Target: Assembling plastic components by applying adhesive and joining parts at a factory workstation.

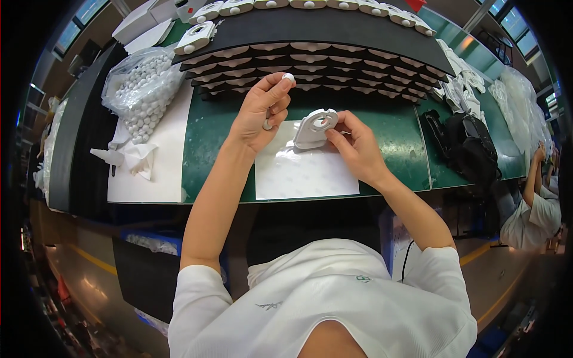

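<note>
My left hand (260,114) is raised above the table, its thumb and forefinger pinching a small white round knob (289,78). A second white knob (267,124) shows among its curled lower fingers. My right hand (358,148) grips a white plastic housing (305,136) by its right side. This housing has a round ringed opening near its top and is held tilted up over a glossy white sheet (307,179). The two hands are apart, and the pinched knob is up and left of the housing.
Stacked black boards (334,33) with rows of white housings stand at the back. To the left, a clear bag (143,89) of white knobs lies by crumpled white cloth (138,160). A black bag (468,143) sits right, near another person (531,209). The green table's (218,143) front edge is close.
</note>
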`<state>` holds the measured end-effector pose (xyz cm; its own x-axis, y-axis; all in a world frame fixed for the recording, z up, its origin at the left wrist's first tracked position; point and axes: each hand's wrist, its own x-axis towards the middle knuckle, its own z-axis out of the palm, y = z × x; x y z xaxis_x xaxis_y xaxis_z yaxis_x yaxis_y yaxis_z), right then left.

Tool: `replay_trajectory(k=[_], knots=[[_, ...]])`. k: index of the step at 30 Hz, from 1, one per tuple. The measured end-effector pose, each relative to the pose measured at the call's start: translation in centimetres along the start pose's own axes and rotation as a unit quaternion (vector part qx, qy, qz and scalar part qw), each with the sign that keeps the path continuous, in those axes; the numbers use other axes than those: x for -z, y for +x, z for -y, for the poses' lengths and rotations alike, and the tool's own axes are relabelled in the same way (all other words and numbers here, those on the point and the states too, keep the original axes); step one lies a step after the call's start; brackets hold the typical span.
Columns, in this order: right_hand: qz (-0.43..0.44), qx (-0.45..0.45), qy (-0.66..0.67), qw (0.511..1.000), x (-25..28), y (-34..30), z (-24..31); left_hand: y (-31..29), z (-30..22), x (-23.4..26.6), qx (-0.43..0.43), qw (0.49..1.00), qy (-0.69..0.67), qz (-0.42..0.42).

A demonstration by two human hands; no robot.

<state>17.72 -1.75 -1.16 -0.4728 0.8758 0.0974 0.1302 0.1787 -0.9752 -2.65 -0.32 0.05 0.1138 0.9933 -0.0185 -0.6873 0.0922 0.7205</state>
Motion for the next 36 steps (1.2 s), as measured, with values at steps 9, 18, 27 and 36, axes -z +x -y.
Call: replay_trajectory(k=[9, 18, 27, 36], knots=[[-0.006, 0.031, -0.039, 0.999, 0.0, -0.1, 0.1, -0.1, -0.1, -0.3, 0.014, 1.000, -0.024, 0.002], [0.003, 0.120, -0.172, 0.978, -0.4, -0.4, -0.3, -0.2, -0.1, -0.5, 0.008, 0.999, -0.009, 0.031], [-0.039, 0.008, 0.296, 0.954, 1.8, 0.4, -0.6, -0.6, 0.3, -1.8, 0.026, 0.985, 0.171, 0.012], [-0.045, -0.031, 0.397, 0.916, 2.1, 0.2, -0.1, -1.1, 0.9, -2.6, 0.003, 0.952, 0.307, 0.009]])
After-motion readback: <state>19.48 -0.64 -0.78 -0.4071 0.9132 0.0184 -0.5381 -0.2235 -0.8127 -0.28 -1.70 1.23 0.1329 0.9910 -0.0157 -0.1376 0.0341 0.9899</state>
